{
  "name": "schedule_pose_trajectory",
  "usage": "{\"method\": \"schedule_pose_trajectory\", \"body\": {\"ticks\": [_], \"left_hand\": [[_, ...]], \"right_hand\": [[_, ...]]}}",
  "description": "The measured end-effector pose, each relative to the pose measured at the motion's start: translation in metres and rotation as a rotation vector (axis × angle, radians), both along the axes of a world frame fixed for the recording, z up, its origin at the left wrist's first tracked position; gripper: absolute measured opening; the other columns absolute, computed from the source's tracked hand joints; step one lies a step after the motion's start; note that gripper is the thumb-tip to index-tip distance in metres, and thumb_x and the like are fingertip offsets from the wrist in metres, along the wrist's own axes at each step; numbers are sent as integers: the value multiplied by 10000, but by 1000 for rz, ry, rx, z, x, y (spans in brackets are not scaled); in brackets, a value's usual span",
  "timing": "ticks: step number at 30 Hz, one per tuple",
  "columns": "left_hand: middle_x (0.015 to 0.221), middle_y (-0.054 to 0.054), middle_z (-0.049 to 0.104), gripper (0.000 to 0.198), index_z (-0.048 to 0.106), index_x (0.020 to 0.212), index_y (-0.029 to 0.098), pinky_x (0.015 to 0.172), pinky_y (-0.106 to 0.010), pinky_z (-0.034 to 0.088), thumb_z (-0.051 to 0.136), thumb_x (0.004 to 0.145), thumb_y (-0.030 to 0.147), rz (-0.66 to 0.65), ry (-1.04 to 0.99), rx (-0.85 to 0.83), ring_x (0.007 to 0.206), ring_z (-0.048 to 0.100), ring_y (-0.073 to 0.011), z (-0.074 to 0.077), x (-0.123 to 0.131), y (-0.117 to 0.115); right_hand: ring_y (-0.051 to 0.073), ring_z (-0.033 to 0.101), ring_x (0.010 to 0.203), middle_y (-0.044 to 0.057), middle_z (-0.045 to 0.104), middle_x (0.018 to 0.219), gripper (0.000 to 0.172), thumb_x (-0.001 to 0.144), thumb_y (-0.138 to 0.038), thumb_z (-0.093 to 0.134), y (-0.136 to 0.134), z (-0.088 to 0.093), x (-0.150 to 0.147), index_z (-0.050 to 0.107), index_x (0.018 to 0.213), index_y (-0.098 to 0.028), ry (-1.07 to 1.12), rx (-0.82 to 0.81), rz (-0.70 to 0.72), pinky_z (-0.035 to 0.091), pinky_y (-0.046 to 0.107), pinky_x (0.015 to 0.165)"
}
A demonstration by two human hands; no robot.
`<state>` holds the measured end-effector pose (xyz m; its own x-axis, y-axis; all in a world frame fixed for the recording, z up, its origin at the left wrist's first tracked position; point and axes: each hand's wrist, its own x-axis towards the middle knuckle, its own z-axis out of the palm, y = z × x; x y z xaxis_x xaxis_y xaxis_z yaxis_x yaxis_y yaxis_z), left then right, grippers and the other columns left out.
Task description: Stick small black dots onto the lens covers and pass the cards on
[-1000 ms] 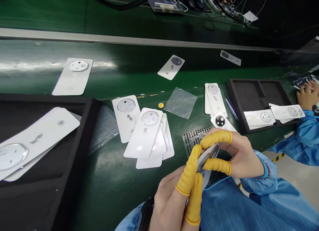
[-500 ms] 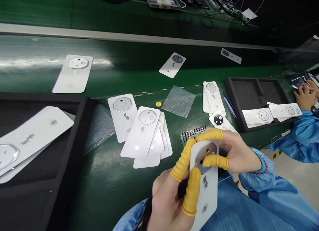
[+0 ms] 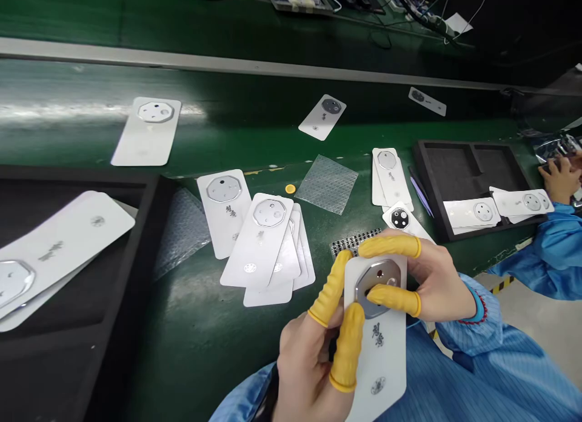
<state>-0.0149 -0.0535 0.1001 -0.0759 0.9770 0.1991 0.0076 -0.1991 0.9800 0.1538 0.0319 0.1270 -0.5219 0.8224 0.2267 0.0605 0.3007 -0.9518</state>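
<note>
A white phone back cover (image 3: 384,355) with an octagonal camera frame and dark lettering is held upright between my hands, over my lap. My left hand (image 3: 309,361), with yellow finger cots on thumb and index finger, grips its left edge. At the upper right, my right hand (image 3: 436,282) pinches it, the thumb lying over the camera frame and the index finger along the top edge. Whether the right thumb presses a small part is hidden. Just behind the cover lies a sheet of small black dots (image 3: 350,242), partly covered by my fingers.
Several covers (image 3: 257,246) lie overlapped on the green table. A black tray (image 3: 150,228) with covers stands left, another tray (image 3: 430,185) right. Nearby are bubble wrap (image 3: 327,184), a yellow finger cot (image 3: 290,189) and purple tweezers (image 3: 421,196). A co-worker's hand (image 3: 561,178) is far right.
The held cover has turned to face me more and its lower part has swung right. Both hands keep their grip. The covers along the back have shifted slightly right.
</note>
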Motion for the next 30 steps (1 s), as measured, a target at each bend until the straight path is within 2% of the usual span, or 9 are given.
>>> {"method": "schedule_pose_trajectory", "body": {"ticks": [3,6,11,16,19,22,26,30], "left_hand": [[765,36,705,362,667,1133,281,569,-154,576,671,817,104,58,75,37,586,689,-116,-4,-2,-3],[705,30,693,395,655,1171,278,524,-182,562,656,814,111,41,160,52,543,660,-127,-7,-3,-5],[971,-60,753,544,617,1282,273,617,-262,633,675,771,92,6,172,70,766,756,-231,-18,-5,-14],[939,-71,764,562,598,1319,262,571,-236,626,651,789,84,-27,219,115,827,767,-255,-25,-7,-16],[896,-79,764,485,638,1243,240,471,-193,575,657,778,103,7,272,155,804,765,-249,-21,-5,-12],[773,-57,739,378,660,1102,219,404,-185,524,649,742,102,65,280,153,669,742,-219,-13,0,-3],[573,36,640,144,612,817,230,413,-186,513,626,763,97,77,212,106,437,616,-126,-4,6,11],[513,60,609,164,579,694,222,417,-182,508,638,790,104,24,48,17,431,612,-119,0,10,19]], "right_hand": [[184,688,917,61,712,1054,331,847,-235,752,-2,1,-1,658,1163,-223,-21,41,-33,609,323,808],[180,696,906,58,710,1067,336,848,-251,755,-3,2,0,654,1167,-232,-28,-31,-22,614,316,801],[174,683,1053,50,690,1189,407,852,-204,750,3,6,6,611,1233,-244,-71,-145,92,591,289,896],[167,694,970,55,693,1116,383,831,-154,749,8,12,7,613,1184,-212,-103,-219,128,607,278,829],[152,689,875,44,691,1026,383,808,-138,757,7,13,6,611,1156,-202,-112,-255,123,609,260,746],[141,685,819,34,691,960,373,795,-154,775,8,8,4,620,1132,-193,-81,-269,91,603,239,695],[172,707,929,63,711,1063,402,765,-197,818,11,1,4,651,1130,-183,-37,-291,52,614,265,774],[201,708,1025,73,719,1135,457,737,-216,846,14,-3,8,668,1158,-191,-3,-346,58,612,308,859]]}}
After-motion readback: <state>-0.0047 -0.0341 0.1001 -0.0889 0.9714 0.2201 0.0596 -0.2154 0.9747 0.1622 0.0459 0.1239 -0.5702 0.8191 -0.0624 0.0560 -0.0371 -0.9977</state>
